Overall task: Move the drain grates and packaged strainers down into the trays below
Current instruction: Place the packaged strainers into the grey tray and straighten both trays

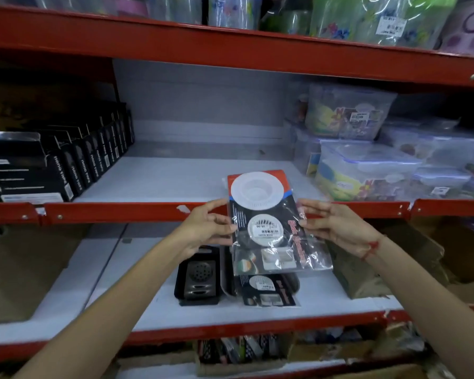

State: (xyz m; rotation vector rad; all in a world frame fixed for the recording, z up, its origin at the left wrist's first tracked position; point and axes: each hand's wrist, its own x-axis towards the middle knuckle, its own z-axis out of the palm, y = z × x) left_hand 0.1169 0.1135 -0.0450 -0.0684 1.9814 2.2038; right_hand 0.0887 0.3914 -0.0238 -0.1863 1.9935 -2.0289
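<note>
I hold a packaged strainer [268, 222], a clear bag with a white round strainer on a black and red card, in front of the middle shelf's red edge. My left hand [205, 228] grips its left side and my right hand [337, 228] grips its right side. On the lower shelf, a black tray [184, 277] holds a dark drain grate [200, 280]. Beside it on the right lies another packaged strainer [266, 291] in a second black tray [296, 283], mostly hidden under the held pack.
The middle shelf [159, 181] has black boxes [52, 165] at the left and clear lidded plastic containers [367, 165] at the right. A brown paper parcel [367, 269] lies right of the trays. Cardboard [19, 269] sits at lower left.
</note>
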